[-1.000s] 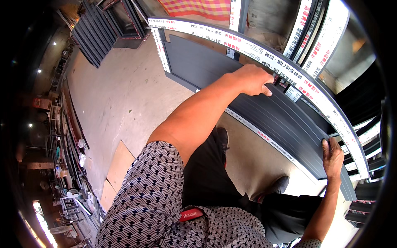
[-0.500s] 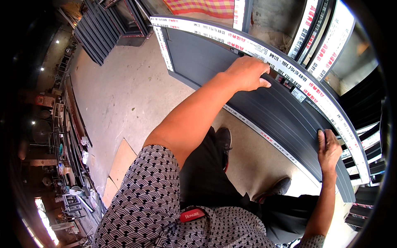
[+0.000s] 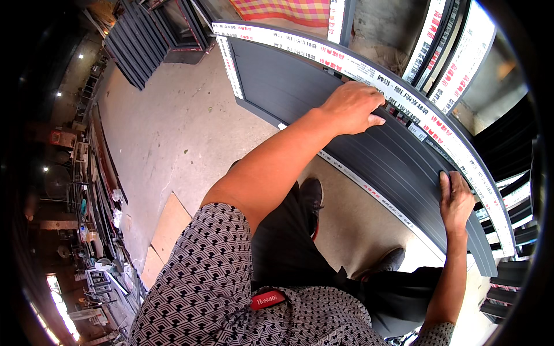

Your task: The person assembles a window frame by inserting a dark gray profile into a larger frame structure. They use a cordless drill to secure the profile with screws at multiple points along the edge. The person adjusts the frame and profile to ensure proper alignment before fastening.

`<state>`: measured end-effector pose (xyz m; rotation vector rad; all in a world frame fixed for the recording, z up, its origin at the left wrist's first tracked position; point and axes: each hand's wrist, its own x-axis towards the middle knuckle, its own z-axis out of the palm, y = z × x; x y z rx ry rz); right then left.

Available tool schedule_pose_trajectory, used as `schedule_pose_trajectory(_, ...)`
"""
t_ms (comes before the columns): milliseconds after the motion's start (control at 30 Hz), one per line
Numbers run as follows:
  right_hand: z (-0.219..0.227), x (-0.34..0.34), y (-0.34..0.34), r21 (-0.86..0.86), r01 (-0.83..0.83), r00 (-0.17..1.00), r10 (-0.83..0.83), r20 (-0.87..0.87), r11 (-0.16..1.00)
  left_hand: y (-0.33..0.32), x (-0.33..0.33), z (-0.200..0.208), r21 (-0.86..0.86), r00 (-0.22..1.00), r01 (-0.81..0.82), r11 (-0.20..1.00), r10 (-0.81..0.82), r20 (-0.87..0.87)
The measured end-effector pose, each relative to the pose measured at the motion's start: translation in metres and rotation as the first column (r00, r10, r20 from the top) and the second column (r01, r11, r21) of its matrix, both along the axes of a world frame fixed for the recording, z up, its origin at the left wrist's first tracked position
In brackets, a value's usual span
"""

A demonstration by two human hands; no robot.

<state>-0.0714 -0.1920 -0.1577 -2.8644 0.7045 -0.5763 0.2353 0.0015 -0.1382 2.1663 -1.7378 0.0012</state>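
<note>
Panel [image 3: 392, 155]: dark grey, thin pale lines
Frame [image 3: 323, 52]: white printed film
Hands: left hand [image 3: 355, 108] and right hand [image 3: 457, 199] hold panel's upper edge

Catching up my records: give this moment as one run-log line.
left hand: grips grey panel by upper edge | right hand: grips same edge, farther right | white-taped frame: rail beyond that edge

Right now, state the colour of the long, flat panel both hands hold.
The panel is dark grey with thin, paler lines, best seen in the head view.
</note>
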Motion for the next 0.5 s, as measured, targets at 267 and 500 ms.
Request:
schedule_pose_trajectory(267,-0.007,0.012,-0.011,0.046,0.051,0.998,-0.049,-0.044,0.998,-0.012,-0.024,-0.013,-0.285,0.997,0.064,0.956,-0.046,0.069)
schedule_pose_trajectory(500,-0.020,0.017,-0.020,0.002,0.031,0.999,-0.031,-0.036,1.000,-0.013,-0.049,-0.021,-0.164,0.987,-0.123,0.979,0.104,-0.120)
